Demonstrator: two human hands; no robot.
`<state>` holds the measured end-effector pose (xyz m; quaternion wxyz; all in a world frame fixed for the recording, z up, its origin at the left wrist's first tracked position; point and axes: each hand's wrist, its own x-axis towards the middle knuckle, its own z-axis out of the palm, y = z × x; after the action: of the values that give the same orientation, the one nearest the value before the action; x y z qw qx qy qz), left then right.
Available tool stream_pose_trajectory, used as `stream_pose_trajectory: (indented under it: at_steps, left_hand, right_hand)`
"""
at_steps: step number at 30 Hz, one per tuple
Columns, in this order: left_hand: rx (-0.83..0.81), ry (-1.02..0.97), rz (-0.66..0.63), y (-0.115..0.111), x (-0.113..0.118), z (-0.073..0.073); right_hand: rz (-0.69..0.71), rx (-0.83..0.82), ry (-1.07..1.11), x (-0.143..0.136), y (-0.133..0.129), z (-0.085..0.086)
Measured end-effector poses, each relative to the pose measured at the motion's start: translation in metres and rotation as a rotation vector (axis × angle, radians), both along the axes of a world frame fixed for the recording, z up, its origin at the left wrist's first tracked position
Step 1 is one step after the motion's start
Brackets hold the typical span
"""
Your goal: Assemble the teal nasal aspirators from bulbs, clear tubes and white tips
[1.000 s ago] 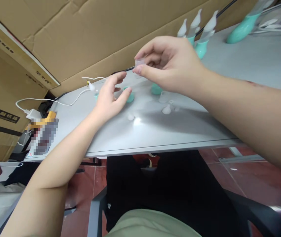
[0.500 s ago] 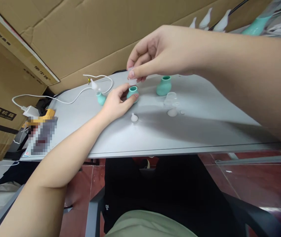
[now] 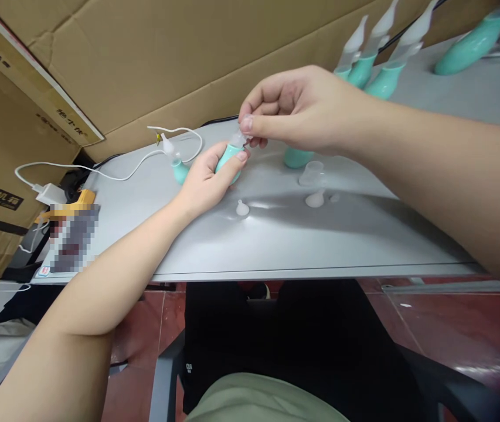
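My left hand (image 3: 209, 176) is wrapped round a teal bulb (image 3: 228, 159), which leans a little to the right above the grey table. Pinched in the fingertips of my right hand (image 3: 282, 111) is a small clear plastic piece (image 3: 237, 138), set against the bulb's mouth. A small white nozzle tip (image 3: 242, 208) lies in front of my left hand. To the right, beneath my right wrist, are a second teal bulb (image 3: 297, 158), a clear cup (image 3: 312, 174) and another white nozzle (image 3: 315, 200).
Several teal bulbs with white nozzles (image 3: 381, 82) stand at the back right of the table (image 3: 188, 249). An assembled one (image 3: 180, 171) is left of my left hand, near a white cable (image 3: 131, 176). Cardboard (image 3: 166, 53) rises behind; a yellow object (image 3: 80, 202) lies far left.
The clear piece has come down onto the bulb's mouth with my right hand. My left hand has tilted the bulb. The view has shifted, showing more of the back right.
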<state>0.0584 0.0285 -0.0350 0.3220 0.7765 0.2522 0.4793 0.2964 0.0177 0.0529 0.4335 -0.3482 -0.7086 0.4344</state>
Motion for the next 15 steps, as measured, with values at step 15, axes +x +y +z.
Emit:
stream_pose_trajectory:
  at_steps: [15]
  left_hand:
    - [-0.03, 0.075, 0.066, -0.012, 0.001, -0.003]
  right_hand:
    - [0.005, 0.297, -0.347, 0.015, -0.003, 0.0]
